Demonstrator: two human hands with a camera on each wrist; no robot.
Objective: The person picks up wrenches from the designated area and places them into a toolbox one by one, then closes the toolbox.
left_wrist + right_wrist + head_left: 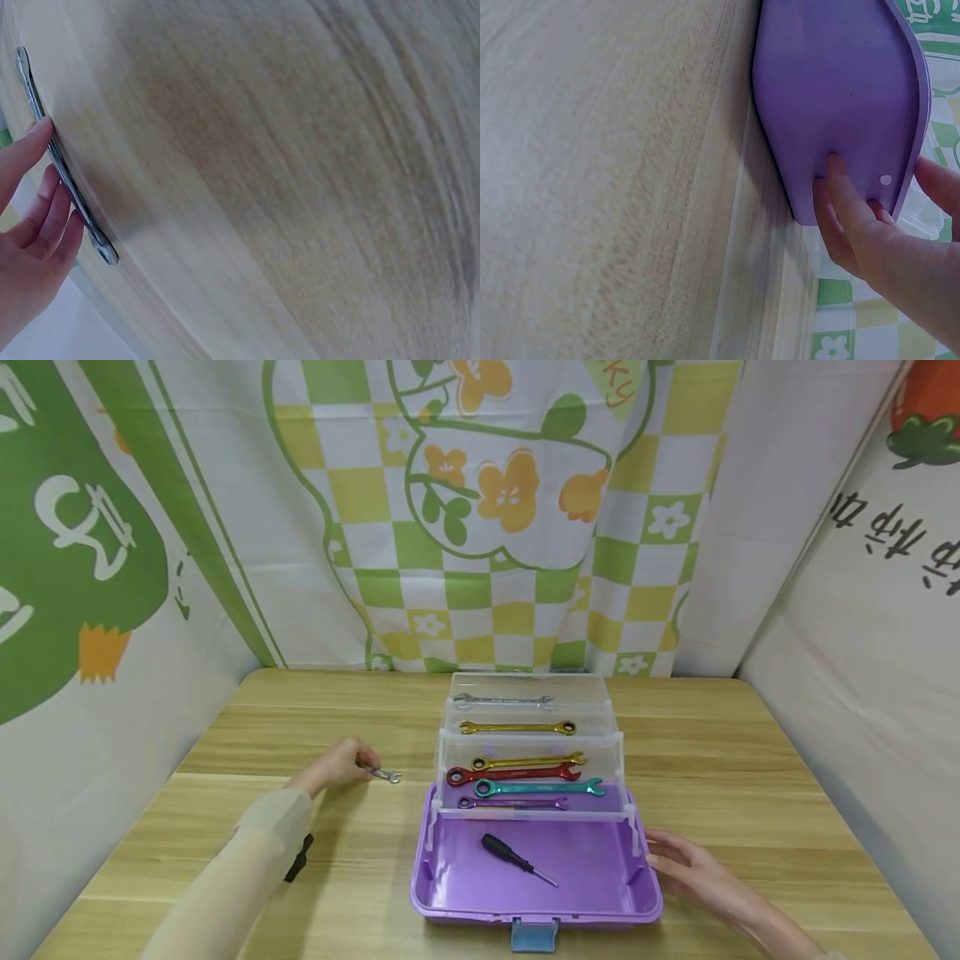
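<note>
My left hand pinches a small silver wrench low over the wooden table, left of the toolbox. In the left wrist view, the thumb lies on one side of the wrench and the fingertips on the other, with both ends sticking out. A purple toolbox stands open. My right hand rests against its right side; in the right wrist view, extended fingers touch the purple outer wall and the thumb is at the rim. Inside the box bottom lies a black-handled screwdriver.
Clear stepped trays rise behind the box bottom. They hold a silver wrench, two gold wrenches, a red wrench, a teal wrench and a purple wrench. A blue latch hangs at the front. Patterned curtains stand behind the table.
</note>
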